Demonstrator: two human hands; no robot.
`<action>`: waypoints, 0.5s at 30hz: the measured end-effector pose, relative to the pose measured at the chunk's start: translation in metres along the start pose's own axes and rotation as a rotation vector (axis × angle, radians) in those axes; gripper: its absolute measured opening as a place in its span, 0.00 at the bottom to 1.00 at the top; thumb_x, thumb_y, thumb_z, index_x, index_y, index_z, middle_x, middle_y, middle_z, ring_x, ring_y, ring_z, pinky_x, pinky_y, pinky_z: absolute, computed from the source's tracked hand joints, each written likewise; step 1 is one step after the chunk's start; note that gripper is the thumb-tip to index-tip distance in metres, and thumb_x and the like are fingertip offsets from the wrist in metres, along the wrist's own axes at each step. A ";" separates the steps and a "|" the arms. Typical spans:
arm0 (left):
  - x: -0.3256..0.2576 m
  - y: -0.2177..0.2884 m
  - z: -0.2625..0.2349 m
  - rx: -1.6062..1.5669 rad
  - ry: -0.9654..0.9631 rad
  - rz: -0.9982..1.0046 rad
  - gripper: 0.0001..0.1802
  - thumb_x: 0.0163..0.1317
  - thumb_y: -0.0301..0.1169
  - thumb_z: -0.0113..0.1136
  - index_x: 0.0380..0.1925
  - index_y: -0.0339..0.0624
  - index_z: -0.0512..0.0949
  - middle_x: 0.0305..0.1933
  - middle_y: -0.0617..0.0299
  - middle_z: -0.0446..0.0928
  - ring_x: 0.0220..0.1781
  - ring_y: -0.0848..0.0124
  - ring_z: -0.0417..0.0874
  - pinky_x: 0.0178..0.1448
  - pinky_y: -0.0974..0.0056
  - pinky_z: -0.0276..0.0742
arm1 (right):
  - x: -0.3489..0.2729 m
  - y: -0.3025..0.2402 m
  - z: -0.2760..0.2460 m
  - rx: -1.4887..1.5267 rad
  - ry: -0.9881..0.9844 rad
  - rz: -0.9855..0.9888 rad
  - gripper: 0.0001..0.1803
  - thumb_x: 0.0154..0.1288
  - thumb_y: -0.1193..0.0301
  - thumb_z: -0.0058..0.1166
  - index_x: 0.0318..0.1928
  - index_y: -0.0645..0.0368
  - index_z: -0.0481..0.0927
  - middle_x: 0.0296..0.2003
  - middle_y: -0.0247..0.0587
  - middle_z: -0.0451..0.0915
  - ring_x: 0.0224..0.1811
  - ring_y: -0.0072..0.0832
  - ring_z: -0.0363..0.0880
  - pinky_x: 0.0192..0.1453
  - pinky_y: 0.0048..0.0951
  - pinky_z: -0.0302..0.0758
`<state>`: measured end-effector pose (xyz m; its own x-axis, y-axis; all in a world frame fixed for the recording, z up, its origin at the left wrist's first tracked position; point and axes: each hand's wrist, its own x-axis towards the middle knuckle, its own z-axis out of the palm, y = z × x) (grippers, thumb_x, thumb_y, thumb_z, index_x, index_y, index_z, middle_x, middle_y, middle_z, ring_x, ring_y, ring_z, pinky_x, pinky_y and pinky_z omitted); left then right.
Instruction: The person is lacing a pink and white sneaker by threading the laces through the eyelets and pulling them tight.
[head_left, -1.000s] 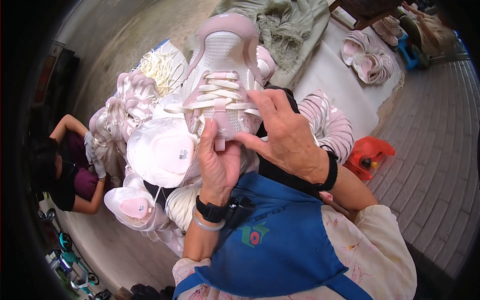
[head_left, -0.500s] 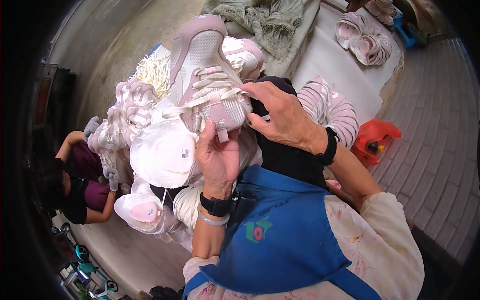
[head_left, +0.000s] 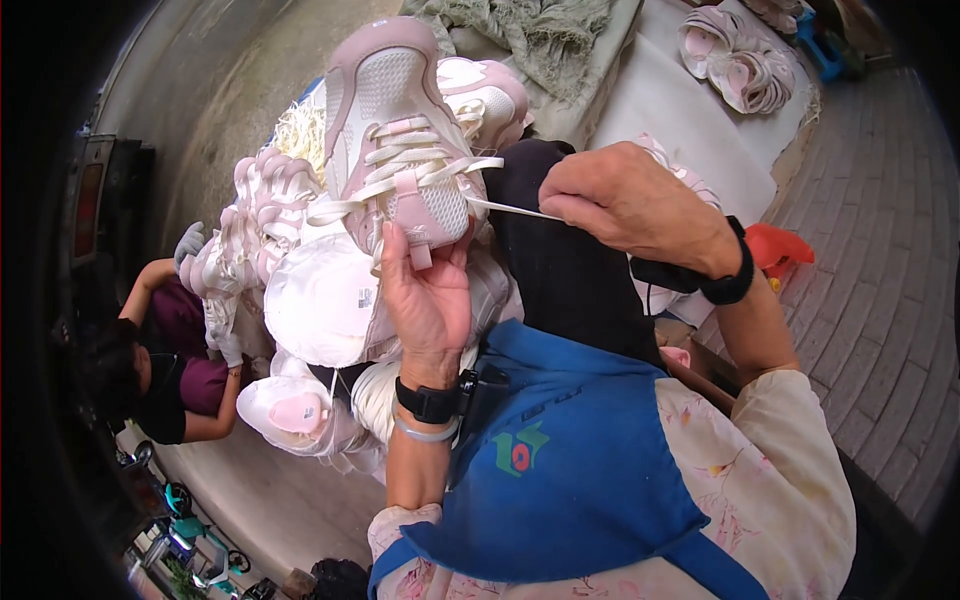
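A pink and white shoe upper (head_left: 385,110), partly laced with a flat cream lace (head_left: 408,150), is held up in front of me. My left hand (head_left: 428,300) grips it at the tongue end, with the thumb beside a small pink pull tab. My right hand (head_left: 630,210) is closed on the lace, which stretches taut from the eyelet side of the upper to my fingers. Below and left of the upper lies a round white piece (head_left: 318,300) with a small label, and another upper with a pink insert (head_left: 290,408) rests lower down.
A stack of pink and white uppers (head_left: 270,215) stands at the left beside a bundle of cream laces (head_left: 300,135). More uppers (head_left: 738,55) lie on a white sheet at the far right. A co-worker in gloves (head_left: 165,375) sits at the left. A red plastic object (head_left: 780,248) is at the right.
My right hand has moved away to the right from the upper, drawing the lace out tight. The upper has shifted slightly left and up with my left hand.
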<state>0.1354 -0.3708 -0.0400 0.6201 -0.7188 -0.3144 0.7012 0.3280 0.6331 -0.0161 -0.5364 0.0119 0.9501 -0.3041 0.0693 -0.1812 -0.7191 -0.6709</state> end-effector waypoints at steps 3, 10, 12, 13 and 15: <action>-0.001 0.000 -0.004 -0.048 -0.029 -0.036 0.27 0.69 0.44 0.48 0.63 0.43 0.64 0.63 0.56 0.68 0.64 0.57 0.70 0.67 0.43 0.67 | -0.010 -0.017 -0.025 0.262 -0.141 0.010 0.10 0.61 0.69 0.51 0.31 0.64 0.78 0.23 0.52 0.76 0.28 0.48 0.77 0.34 0.40 0.72; -0.001 0.002 0.003 -0.024 0.002 -0.001 0.28 0.70 0.46 0.47 0.63 0.42 0.63 0.60 0.56 0.71 0.62 0.62 0.71 0.65 0.52 0.68 | -0.005 -0.041 0.052 0.589 -0.144 0.068 0.13 0.64 0.68 0.51 0.27 0.67 0.73 0.21 0.56 0.74 0.25 0.51 0.73 0.31 0.38 0.71; -0.002 0.004 0.003 0.031 -0.062 -0.031 0.29 0.71 0.48 0.45 0.63 0.40 0.63 0.60 0.55 0.71 0.61 0.63 0.73 0.64 0.55 0.69 | -0.002 -0.059 0.057 0.830 -0.128 0.083 0.14 0.64 0.69 0.49 0.26 0.67 0.72 0.21 0.54 0.75 0.25 0.49 0.74 0.31 0.37 0.71; -0.002 0.002 0.003 0.030 -0.060 -0.028 0.29 0.71 0.48 0.45 0.63 0.40 0.63 0.60 0.55 0.71 0.61 0.63 0.73 0.64 0.55 0.69 | -0.001 -0.068 0.056 1.063 -0.105 0.112 0.14 0.65 0.69 0.48 0.26 0.67 0.71 0.21 0.52 0.76 0.25 0.47 0.75 0.31 0.36 0.71; -0.002 0.000 0.002 0.028 -0.065 -0.072 0.29 0.71 0.49 0.43 0.62 0.39 0.64 0.59 0.55 0.71 0.59 0.64 0.74 0.64 0.58 0.70 | 0.000 -0.071 0.061 1.086 -0.124 0.130 0.10 0.63 0.72 0.47 0.27 0.65 0.72 0.24 0.46 0.76 0.28 0.42 0.76 0.33 0.37 0.71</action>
<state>0.1334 -0.3710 -0.0380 0.5433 -0.7785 -0.3142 0.7327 0.2571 0.6301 0.0124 -0.4475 0.0148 0.9698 -0.2293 -0.0830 -0.0198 0.2651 -0.9640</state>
